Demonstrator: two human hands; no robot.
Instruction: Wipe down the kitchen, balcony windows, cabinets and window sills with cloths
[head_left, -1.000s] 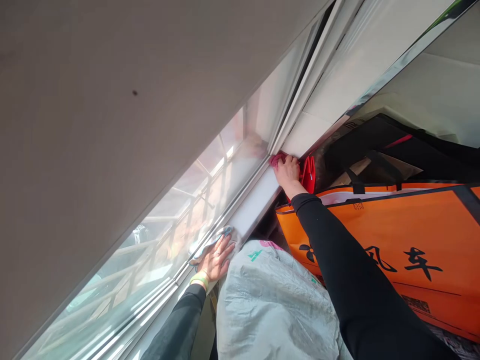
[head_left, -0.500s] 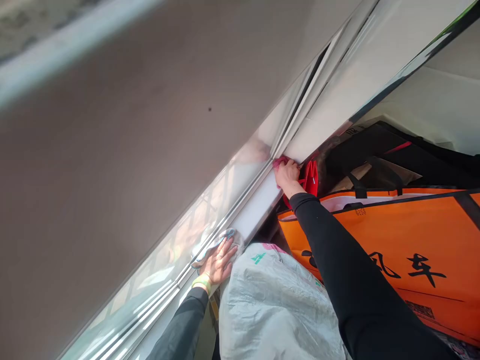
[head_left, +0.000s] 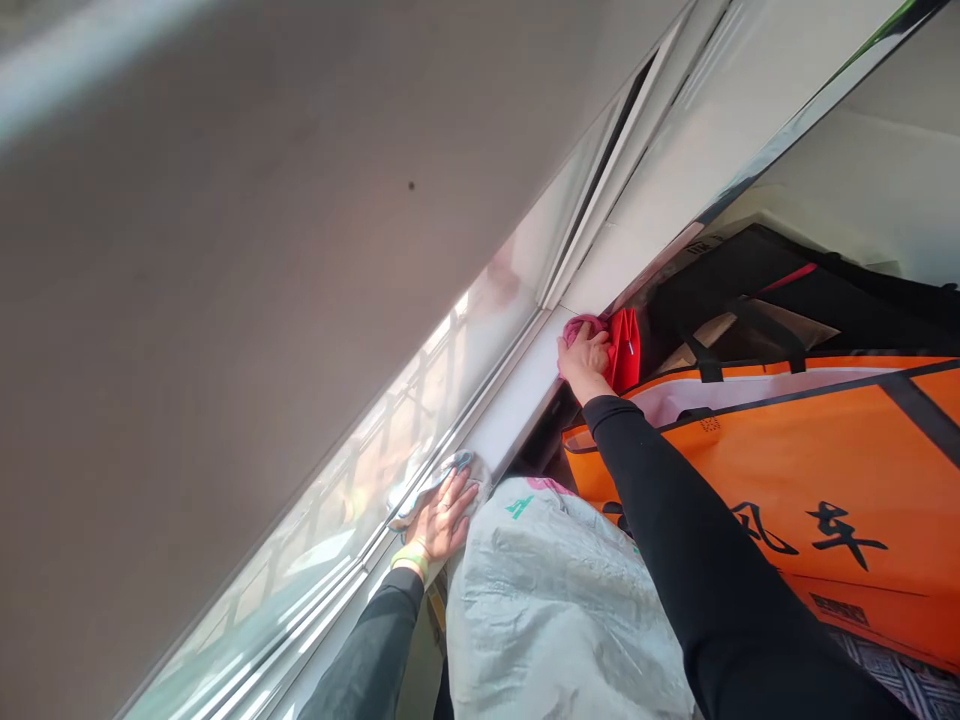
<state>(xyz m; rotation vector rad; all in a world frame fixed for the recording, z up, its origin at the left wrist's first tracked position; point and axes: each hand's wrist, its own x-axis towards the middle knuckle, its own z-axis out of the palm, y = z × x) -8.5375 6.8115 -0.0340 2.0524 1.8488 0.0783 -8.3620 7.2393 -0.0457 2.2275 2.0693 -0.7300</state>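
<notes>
My right hand (head_left: pixel 587 358) grips a bunched dark pink cloth (head_left: pixel 583 327) at the far corner of the white window sill (head_left: pixel 514 400). Just to its right stands a red paper bag (head_left: pixel 625 348), close against the fingers. Lower down the sill, my left hand (head_left: pixel 442 518) lies flat with fingers stretched, resting on a pale grey-white cloth (head_left: pixel 474 470). Part of that cloth is hidden under the palm, and it reaches over the window track. A yellow-green band (head_left: pixel 410 556) circles the left wrist.
A sliding window (head_left: pixel 457 340) with metal tracks runs diagonally on the left. Beside the sill a bulky white woven sack (head_left: pixel 555 600) stands below the hands. An orange bag (head_left: pixel 720 480) with black lettering fills the right, with a black bag (head_left: pixel 787 290) behind it.
My right hand has moved slightly right with the pink cloth, away from the window track toward the red bag. The left hand stays on its cloth. The view has shifted a little.
</notes>
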